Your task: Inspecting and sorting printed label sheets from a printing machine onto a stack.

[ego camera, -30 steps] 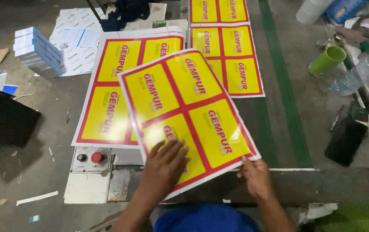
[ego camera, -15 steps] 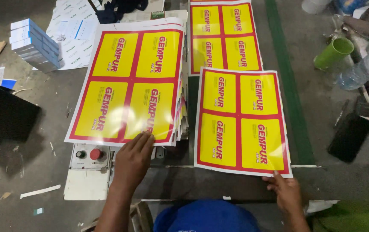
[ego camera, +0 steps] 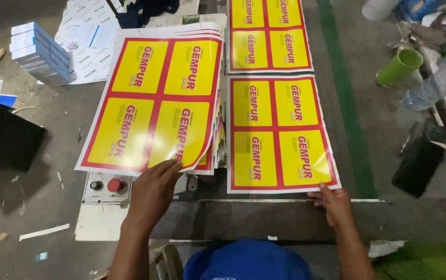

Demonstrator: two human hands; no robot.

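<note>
Dusty grey floor [ego camera: 41,207], green stripe [ego camera: 345,103]

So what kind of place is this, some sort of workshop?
Most likely a print shop or print-finishing floor. A stack of glossy red-and-yellow label sheets lies under the left hand, a machine control box with a red button sits beside it, and bundled paper packs lie nearby.

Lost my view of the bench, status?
Left hand on sheet stack edge. Right hand at placed sheet corner. Nothing obstructing.
</note>
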